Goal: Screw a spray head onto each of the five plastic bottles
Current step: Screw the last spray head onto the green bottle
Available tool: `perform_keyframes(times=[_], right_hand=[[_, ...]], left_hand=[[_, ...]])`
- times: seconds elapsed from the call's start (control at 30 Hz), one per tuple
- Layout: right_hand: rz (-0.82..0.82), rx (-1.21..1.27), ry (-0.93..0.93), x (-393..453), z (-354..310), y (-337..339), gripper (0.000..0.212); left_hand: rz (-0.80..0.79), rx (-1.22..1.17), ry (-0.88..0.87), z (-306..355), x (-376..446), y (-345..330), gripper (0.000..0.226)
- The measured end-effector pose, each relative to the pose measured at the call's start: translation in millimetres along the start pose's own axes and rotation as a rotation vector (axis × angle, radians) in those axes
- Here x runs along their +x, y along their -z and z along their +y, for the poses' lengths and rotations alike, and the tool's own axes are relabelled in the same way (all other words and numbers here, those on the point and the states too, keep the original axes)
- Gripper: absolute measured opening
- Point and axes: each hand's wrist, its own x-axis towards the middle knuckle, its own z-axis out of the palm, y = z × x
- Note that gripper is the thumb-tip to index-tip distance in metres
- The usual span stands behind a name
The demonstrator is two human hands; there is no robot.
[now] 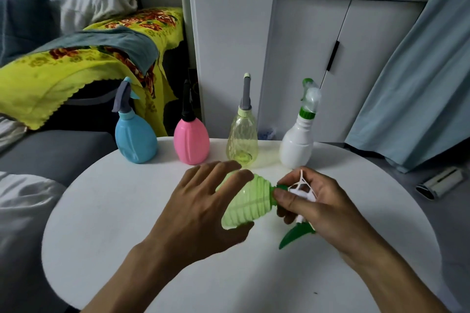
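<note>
Round white table (101, 249), 4 bottles (191, 141) at rear, white cupboard (300, 63)

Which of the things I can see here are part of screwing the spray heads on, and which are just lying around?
Part of the job:
- ribbed green bottle, held by the left hand
- green-and-white spray head, gripped by the right hand
- blue bottle, pink bottle, yellow bottle, white bottle, heads already on

Lying about:
- yellow floral blanket
- pillows
- small grey object on the floor

four bottles (243, 132) stand behind the tilted bottle (245, 202) on the table (106, 223).
</note>
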Motion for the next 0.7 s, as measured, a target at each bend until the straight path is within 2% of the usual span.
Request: perform_keyframes(times=[0.03, 0.1, 0.17, 0.2, 0.27, 0.33, 0.4, 0.47, 0.63, 0.7], right_hand=[[-0.050, 0.075, -0.039, -0.7, -2.0, 6.1, 0.027], [-0.150, 0.449, -0.059, -1.4, -4.1, 18.9, 0.054], [-0.287, 0.853, -0.010, -3.0, -8.6, 22.6, 0.067], [-0.340, 0.961, 0.021, -3.8, -9.1, 19.4, 0.069], [-0.341, 1.024, 0.062, -2.3, -6.3, 6.3, 0.071], [-0.273, 1.017, 0.076, -1.5, -5.0, -6.9, 0.070], [-0.209, 0.982, 0.117, -0.2, -7.7, -14.5, 0.059], [-0.135, 0.909, 0.156, 1.0, -8.3, -16.9, 0.044], [0.034, 0.815, 0.124, 1.7, -12.1, -18.0, 0.030], [0.165, 0.767, 0.121, 2.3, -12.7, -19.0, 0.022]], left_hand=[[0.013, -0.038, 0.008, 0.2, -0.1, 1.2, 0.068], [0.042, -0.280, 0.114, 2.1, -0.4, 6.6, 0.065], [-0.006, -0.726, 0.264, 7.0, 2.2, 11.4, 0.056], [-0.072, -0.982, 0.323, 10.7, 4.5, 12.0, 0.049], [-0.213, -1.375, 0.437, 19.1, 6.9, 8.1, 0.035], [-0.323, -1.566, 0.535, 23.9, 9.9, 2.4, 0.031], [-0.397, -1.678, 0.620, 22.2, 13.0, 0.3, 0.033], [-0.399, -1.675, 0.609, 18.2, 12.9, -5.3, 0.038], [-0.264, -1.544, 0.590, 27.2, 11.8, -15.1, 0.044], [-0.190, -1.492, 0.600, 29.2, 13.5, -15.0, 0.045]])
